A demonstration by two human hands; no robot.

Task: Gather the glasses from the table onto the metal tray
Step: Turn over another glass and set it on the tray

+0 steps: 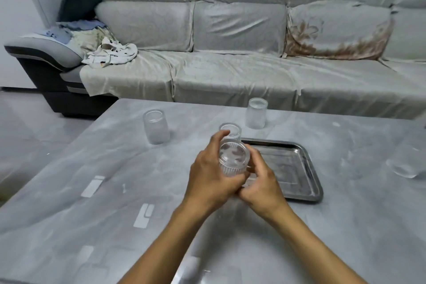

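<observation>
Hands meet at the middle of the grey marbled table (96, 226), both wrapped round one ribbed glass (234, 161). The left hand (212, 175) curls its fingers (220, 137) narrow over the glass's left and far side, thumb pressed low against the ribbed wall. The right hand (262, 180) cups the right side from below, its fingers tight on the glass, heel touching the left hand's. The glass sits upside down in the grip, flat base facing up, right over the near left corner of the metal tray (306, 168); whether it touches the tray, I cannot tell, the hands cover its lower edge.

Just behind it, a second glass (231, 131) stands at the tray's far left corner, half hidden by the left fingers; on the tray or just beside it, I cannot tell. The rest of the tray shows bare steel.

Out on the table, a frosted glass (156, 127) stands far left, well apart from the tray. Another frosted glass (256, 113) stands near the far edge, beyond the tray. A fourth loose one, a blurred glass (406, 163), sits at the right, apart from the tray.

Beyond the table, a covered sofa (230, 71) runs across the room, crumpled cloths (110, 53) heaped at its left end beside a dark cushion (80, 0).
</observation>
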